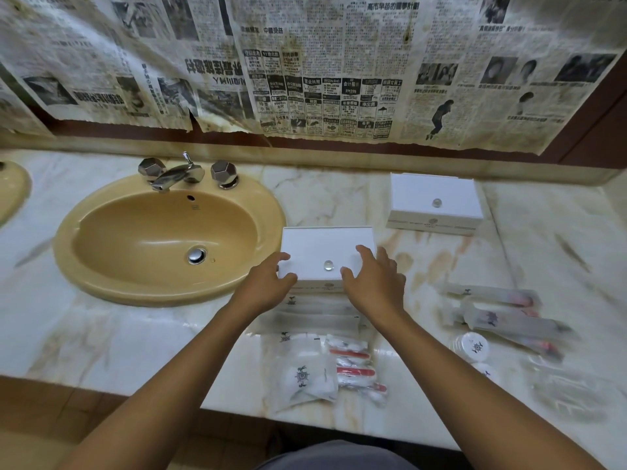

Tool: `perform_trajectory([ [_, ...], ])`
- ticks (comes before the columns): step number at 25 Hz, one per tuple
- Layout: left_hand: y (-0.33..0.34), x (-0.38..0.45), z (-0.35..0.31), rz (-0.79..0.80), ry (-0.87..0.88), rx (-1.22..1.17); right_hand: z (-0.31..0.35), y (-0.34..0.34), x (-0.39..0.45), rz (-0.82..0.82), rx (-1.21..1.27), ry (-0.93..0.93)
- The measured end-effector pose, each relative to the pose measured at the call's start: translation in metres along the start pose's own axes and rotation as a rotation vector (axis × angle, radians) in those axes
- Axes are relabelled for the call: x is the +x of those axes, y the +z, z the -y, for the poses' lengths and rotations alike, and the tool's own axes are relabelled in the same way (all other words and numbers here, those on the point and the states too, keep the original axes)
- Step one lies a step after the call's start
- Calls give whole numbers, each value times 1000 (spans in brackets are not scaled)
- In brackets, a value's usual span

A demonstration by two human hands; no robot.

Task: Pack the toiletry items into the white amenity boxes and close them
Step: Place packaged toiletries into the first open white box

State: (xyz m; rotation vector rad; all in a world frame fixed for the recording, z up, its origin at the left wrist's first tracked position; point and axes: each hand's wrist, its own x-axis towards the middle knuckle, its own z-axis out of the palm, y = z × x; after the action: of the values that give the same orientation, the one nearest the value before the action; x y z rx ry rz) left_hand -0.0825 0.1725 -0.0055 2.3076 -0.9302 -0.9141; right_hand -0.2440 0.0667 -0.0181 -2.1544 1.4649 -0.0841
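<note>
A closed white amenity box [322,247] with a clear round knob on its lid sits on the marble counter just right of the sink. My left hand [268,286] touches its near left corner, thumb and fingers spread along the edge. Over the near right part of the lid lies my right hand [375,283], fingers relaxed. A second closed white box [436,195] stands further back on the right. Packaged toiletries lie below my hands: long flat sachets [315,317], a pouch with a crest [302,378] and red-and-white packets [356,368].
A tan oval sink [101,232] with a chrome tap [176,174] is to the left. More wrapped items [505,313] and round white lids [475,347] lie at the right. Newspaper covers the wall behind. The counter's front edge runs below the packets.
</note>
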Motion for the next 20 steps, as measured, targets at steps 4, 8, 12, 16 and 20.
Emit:
perform_trajectory([
  [4,-3,15,10,-41,26,5,16,8,5,-93,-134,-167],
  [8,-6,27,13,-76,90,-44,28,14,14,-50,-224,-195],
  [12,-9,37,16,-90,167,-136,37,11,18,-6,-295,-228],
  [16,-19,49,26,-54,268,-157,55,-20,33,19,-230,-205],
  [20,-26,60,26,-73,313,-177,70,-42,52,28,-190,-188],
])
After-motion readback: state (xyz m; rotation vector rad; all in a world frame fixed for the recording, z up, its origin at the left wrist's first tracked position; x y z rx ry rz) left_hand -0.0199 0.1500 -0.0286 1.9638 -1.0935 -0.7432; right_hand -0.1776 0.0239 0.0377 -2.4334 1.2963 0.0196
